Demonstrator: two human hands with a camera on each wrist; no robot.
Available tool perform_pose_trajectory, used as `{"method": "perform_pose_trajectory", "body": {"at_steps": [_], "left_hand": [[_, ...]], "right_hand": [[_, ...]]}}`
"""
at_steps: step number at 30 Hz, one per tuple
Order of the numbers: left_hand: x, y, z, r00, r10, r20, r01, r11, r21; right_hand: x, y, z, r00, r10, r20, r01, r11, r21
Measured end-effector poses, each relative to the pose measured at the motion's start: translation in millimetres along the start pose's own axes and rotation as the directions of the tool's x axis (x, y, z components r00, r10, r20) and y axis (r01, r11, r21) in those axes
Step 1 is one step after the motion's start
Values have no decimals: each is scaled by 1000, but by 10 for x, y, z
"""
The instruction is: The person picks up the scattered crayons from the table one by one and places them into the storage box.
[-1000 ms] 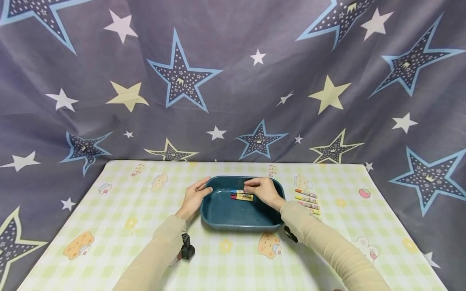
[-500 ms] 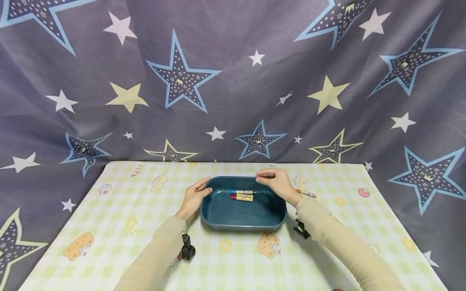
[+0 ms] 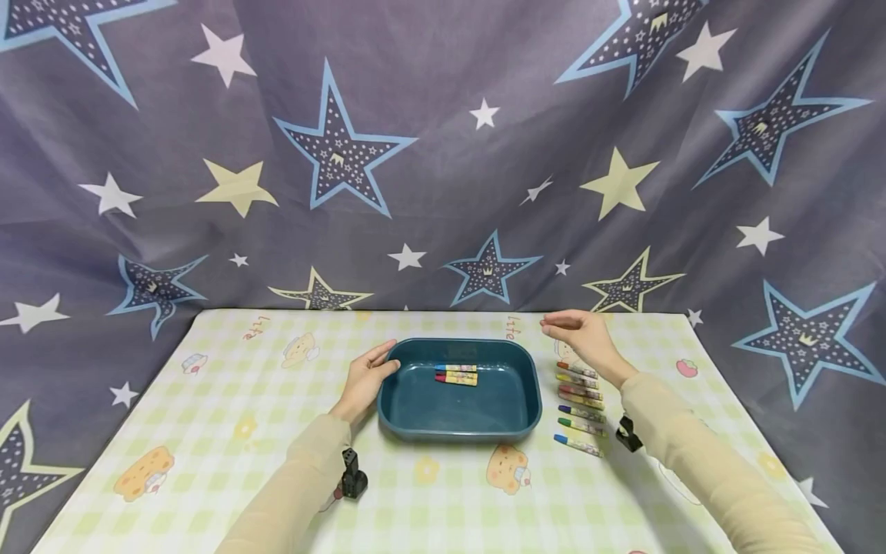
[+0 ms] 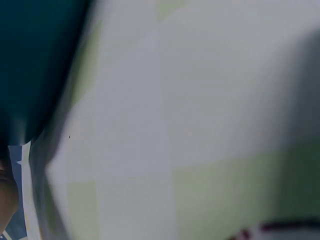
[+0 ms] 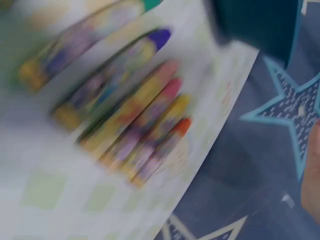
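A dark teal plastic tray stands mid-table, with paper-wrapped crayons, blue- and red-tipped, lying side by side inside it. My left hand holds the tray's left end, thumb over the rim and fingers along the outside. To the right of the tray, several more crayons lie in a column, their tips orange, yellow, pink, purple, green and blue. My right hand hovers over the far end of that column, fingers extended, nothing held. The right wrist view shows the column blurred, with the hand at its right edge.
A green-and-white checked cloth with cartoon prints covers the table. Behind the table's far edge hangs a grey curtain with stars. A black wrist camera is strapped at the left cuff.
My right hand has left the inside of the tray and moved right, over the crayon column, which shows fully now. The left hand stays at the tray's left end.
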State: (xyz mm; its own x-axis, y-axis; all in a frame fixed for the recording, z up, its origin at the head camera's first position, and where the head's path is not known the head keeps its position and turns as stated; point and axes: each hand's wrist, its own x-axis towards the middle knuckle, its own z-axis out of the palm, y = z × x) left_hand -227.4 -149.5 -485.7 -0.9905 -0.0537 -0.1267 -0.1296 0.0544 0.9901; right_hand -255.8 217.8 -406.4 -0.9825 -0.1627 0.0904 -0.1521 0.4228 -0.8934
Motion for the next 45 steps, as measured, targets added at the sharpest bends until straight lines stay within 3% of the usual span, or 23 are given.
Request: {"method": "perform_pose_trajectory", "body": {"at_steps": [14,20,27,33,45], "left_hand": [[-7,-9,-7,1000,19,-13,-19,1000,22],[-4,5,-11,1000,9,-23,-8,1000,8],[-6,11,-19,1000,5,-24,-5,1000,19],[-5,21,-8,1000,11,-23,-10,1000,22],[-8,-23,-7,1000,5,-29,-4,999,35]], "right_hand": [[-71,561,-348,997,37,-71,-36,999,9],[-136,742,-402,996,67,-52,-66,998,16],[-177,1013,-421,994,106,-29,-108,991,-84],[-211,1078,-399,990,142,10,-139,980,-143],[-211,1138,-336,998,49,-32,-56,957,-283]]}}
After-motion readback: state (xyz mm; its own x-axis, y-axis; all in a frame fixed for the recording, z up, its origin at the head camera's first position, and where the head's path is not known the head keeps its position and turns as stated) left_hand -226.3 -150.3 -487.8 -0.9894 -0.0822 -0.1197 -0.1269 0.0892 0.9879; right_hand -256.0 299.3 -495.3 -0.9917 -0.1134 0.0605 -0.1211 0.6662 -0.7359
